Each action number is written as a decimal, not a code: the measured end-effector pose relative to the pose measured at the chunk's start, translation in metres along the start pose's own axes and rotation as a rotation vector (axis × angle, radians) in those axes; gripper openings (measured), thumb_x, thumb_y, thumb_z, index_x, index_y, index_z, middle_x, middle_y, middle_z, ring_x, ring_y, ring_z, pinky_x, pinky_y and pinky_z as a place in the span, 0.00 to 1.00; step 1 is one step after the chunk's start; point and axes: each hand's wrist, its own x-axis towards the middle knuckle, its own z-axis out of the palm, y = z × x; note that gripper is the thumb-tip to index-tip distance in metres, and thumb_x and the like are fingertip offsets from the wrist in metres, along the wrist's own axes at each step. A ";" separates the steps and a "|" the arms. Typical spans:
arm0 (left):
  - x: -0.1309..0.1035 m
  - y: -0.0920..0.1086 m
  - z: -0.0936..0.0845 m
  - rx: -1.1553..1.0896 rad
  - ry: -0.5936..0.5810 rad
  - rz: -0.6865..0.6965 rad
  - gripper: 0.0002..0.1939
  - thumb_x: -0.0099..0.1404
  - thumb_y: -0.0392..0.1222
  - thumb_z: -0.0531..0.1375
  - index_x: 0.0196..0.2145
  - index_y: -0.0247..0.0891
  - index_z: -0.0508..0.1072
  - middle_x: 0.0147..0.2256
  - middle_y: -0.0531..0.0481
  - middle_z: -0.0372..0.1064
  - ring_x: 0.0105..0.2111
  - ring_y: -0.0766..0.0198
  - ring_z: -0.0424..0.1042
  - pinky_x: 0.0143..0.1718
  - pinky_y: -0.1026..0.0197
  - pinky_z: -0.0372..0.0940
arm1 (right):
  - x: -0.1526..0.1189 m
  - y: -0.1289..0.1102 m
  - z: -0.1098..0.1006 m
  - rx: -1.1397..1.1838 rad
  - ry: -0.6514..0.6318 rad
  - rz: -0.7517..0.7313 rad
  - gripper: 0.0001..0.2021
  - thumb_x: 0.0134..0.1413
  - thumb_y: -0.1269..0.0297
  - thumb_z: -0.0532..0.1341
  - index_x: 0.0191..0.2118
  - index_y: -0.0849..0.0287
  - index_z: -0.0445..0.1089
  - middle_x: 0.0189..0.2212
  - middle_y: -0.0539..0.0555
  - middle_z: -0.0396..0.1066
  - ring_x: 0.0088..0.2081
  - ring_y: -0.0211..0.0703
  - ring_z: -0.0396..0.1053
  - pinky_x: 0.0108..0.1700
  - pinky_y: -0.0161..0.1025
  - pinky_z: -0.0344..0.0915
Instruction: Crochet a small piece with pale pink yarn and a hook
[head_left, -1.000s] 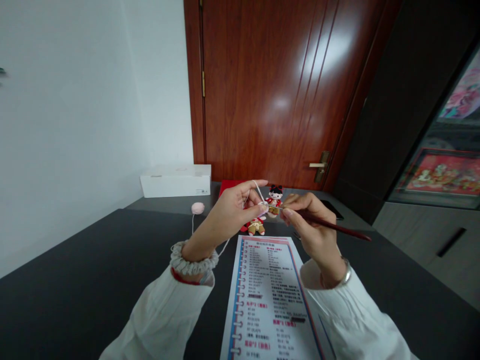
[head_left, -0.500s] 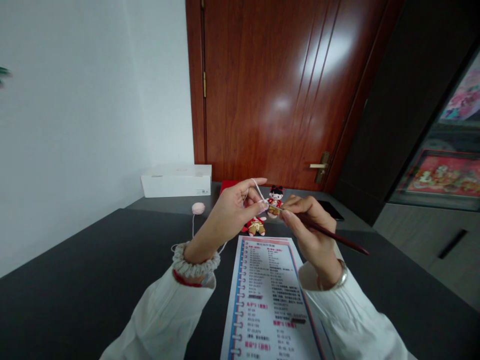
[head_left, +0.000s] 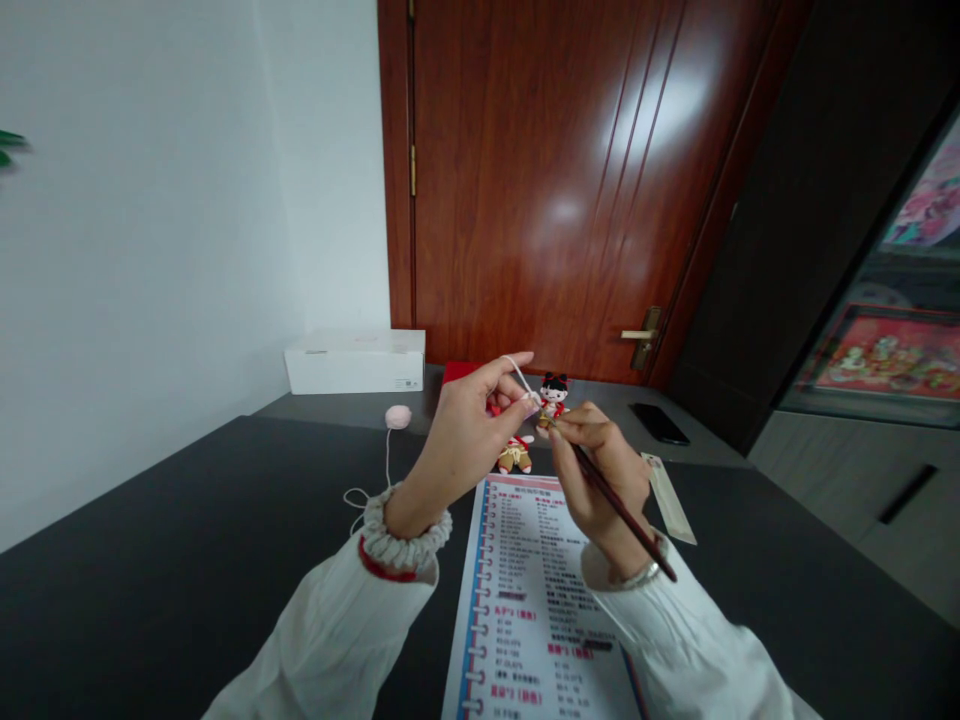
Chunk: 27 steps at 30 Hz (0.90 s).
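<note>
Between thumb and fingers my left hand pinches a small piece of pale pink crochet work, and a strand of yarn runs taut over its raised index finger. My right hand grips a crochet hook with a dark wooden handle, its tip at the crochet work. The ball of pale pink yarn lies left of my left hand, its strand trailing down toward my wrist. Behind the hands stands a crocheted doll with black hair buns; a second doll is partly hidden by my left hand.
A printed pattern sheet lies under my hands on the dark table. Farther back are a white box, a red object and a phone. A narrow pale packet lies right of my right hand.
My right hand has shifted left and slightly down, and the hook's handle now tilts more steeply. The phone and pale packet show more fully. My left hand stays nearly in place.
</note>
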 end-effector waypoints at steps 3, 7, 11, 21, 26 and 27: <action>0.000 0.003 0.000 0.041 0.022 0.013 0.22 0.60 0.37 0.61 0.53 0.34 0.70 0.27 0.53 0.71 0.29 0.67 0.69 0.37 0.62 0.66 | 0.002 -0.004 0.001 0.115 0.113 0.232 0.07 0.57 0.74 0.58 0.32 0.54 0.64 0.26 0.49 0.67 0.29 0.41 0.67 0.33 0.41 0.63; -0.001 0.010 0.003 0.081 0.065 0.022 0.21 0.60 0.35 0.61 0.52 0.34 0.71 0.27 0.53 0.72 0.28 0.67 0.70 0.36 0.62 0.67 | 0.005 -0.006 -0.001 0.046 0.037 0.079 0.09 0.55 0.77 0.59 0.33 0.54 0.65 0.28 0.50 0.68 0.30 0.40 0.66 0.33 0.41 0.63; -0.003 0.019 0.007 0.141 0.067 0.027 0.20 0.60 0.34 0.61 0.51 0.35 0.73 0.29 0.52 0.74 0.29 0.66 0.71 0.36 0.62 0.68 | 0.006 -0.005 0.002 0.019 0.004 0.035 0.09 0.55 0.78 0.59 0.35 0.54 0.66 0.30 0.51 0.70 0.31 0.41 0.68 0.35 0.42 0.64; -0.003 0.008 0.005 -0.266 -0.139 -0.153 0.23 0.56 0.35 0.64 0.50 0.32 0.72 0.27 0.51 0.72 0.30 0.65 0.71 0.35 0.61 0.66 | 0.005 0.014 -0.010 0.001 -0.093 -0.123 0.11 0.54 0.76 0.60 0.38 0.52 0.66 0.29 0.51 0.71 0.29 0.42 0.68 0.31 0.43 0.65; -0.003 0.006 0.006 -0.634 -0.212 -0.328 0.25 0.54 0.32 0.65 0.51 0.30 0.70 0.26 0.55 0.68 0.26 0.72 0.67 0.31 0.66 0.61 | 0.001 0.021 -0.016 -0.236 -0.131 -0.354 0.17 0.53 0.78 0.61 0.45 0.49 0.65 0.33 0.52 0.74 0.31 0.44 0.68 0.31 0.43 0.66; -0.003 0.006 0.007 -0.635 -0.194 -0.331 0.25 0.54 0.32 0.65 0.51 0.30 0.70 0.26 0.55 0.68 0.26 0.72 0.66 0.30 0.67 0.61 | -0.001 0.022 -0.015 -0.295 -0.131 -0.397 0.18 0.52 0.78 0.62 0.46 0.50 0.65 0.34 0.53 0.74 0.32 0.44 0.68 0.31 0.43 0.66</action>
